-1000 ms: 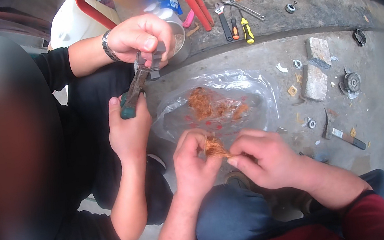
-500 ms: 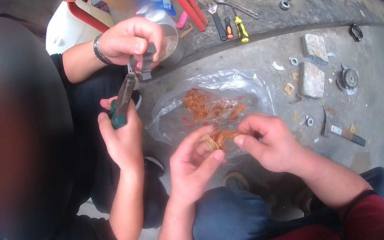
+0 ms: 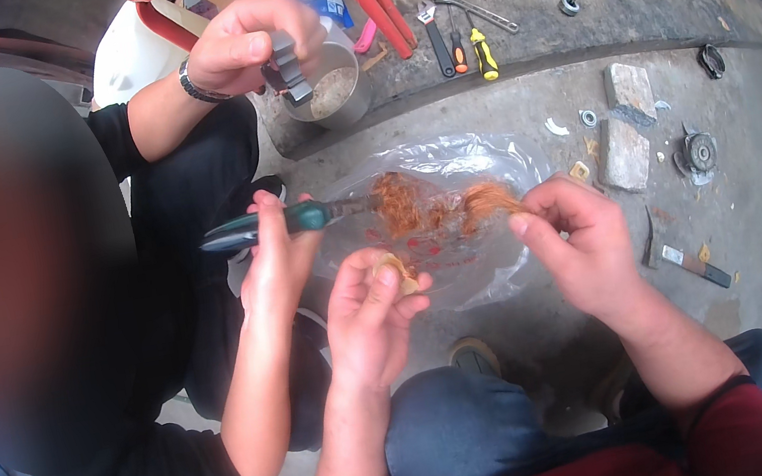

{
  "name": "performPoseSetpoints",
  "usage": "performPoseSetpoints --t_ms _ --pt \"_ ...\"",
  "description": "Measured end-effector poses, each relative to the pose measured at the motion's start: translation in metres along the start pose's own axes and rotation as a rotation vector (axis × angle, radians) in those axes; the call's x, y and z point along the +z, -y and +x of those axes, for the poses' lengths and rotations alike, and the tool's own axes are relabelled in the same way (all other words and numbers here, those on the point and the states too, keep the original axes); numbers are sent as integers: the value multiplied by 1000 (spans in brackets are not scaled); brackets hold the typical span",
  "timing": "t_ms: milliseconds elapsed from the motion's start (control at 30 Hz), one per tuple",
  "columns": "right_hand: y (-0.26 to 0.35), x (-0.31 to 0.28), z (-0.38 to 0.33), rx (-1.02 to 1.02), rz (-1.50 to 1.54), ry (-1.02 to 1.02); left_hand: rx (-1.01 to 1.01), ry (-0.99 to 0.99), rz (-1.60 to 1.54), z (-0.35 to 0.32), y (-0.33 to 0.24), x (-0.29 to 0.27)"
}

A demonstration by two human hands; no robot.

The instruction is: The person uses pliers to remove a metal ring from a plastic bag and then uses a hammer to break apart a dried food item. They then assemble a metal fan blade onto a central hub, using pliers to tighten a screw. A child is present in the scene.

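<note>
Copper-coloured wire strands (image 3: 488, 200) reach leftward from the right hand (image 3: 592, 248), whose thumb and fingertip pinch one end tightly, above a clear plastic sheet (image 3: 478, 272) and within its right edge. Curled fingers of the left hand (image 3: 366, 326) close around a small pale piece (image 3: 398, 273) at the sheet's near edge. Green-handled pliers (image 3: 307, 216) in a co-worker's hand (image 3: 276, 261) cross the left edge, narrowing that side; rightward, concrete floor (image 3: 569, 96) separates the sheet from two blocks (image 3: 626, 155).
</note>
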State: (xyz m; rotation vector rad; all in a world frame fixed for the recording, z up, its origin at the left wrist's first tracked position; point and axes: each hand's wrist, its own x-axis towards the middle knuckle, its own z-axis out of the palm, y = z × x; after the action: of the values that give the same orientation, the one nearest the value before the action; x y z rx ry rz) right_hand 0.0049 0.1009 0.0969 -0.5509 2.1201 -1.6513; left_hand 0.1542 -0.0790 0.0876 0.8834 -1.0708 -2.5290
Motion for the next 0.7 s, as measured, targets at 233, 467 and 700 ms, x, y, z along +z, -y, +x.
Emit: performPoseSetpoints --t_ms 233,467,700 --pt "-64 32 38 -124 -599 201 -15 46 -62 -1 -3 4" --pt "-33 37 34 -272 -444 141 110 -60 144 -9 -3 12" --pt "14 52 -4 45 52 379 206 -18 312 -8 1 13"
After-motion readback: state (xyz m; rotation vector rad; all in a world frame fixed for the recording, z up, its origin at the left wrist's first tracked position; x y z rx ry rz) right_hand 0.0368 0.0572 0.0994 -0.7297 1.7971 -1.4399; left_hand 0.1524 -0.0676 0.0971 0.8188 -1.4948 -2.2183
